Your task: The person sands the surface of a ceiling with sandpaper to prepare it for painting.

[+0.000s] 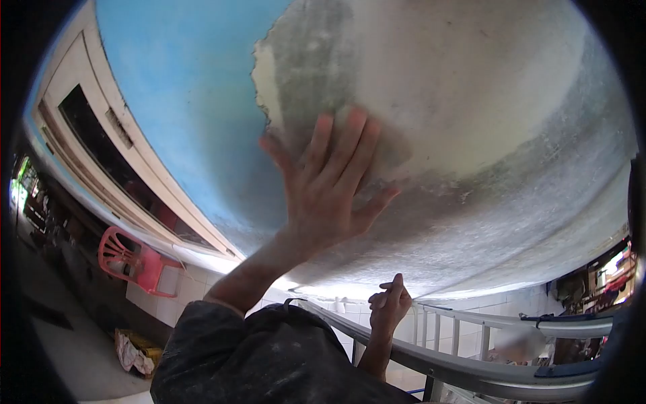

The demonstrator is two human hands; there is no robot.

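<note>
My left hand (330, 185) is raised with its fingers spread against a large wall (464, 74), over a bare grey patch. Its palm faces the wall and it holds nothing that I can see. Blue paint (188, 74) covers the wall to the left, ending in a ragged, chipped edge beside pale filler. Lower down, my right hand (389, 306) is held up in front of my body with its fingers curled and one pointing upward. Whether anything is in it cannot be made out. Near it runs the metal rail of a ladder (410, 353).
A door frame (145, 161) with dark glass borders the blue wall at left. Below it stand a pink plastic chair (138, 262) and a yellow sack or box (138, 353) on the floor. Ladder rails extend to the right, past a blurred shape (519, 345). Shelves with clutter (599, 276) stand at far right.
</note>
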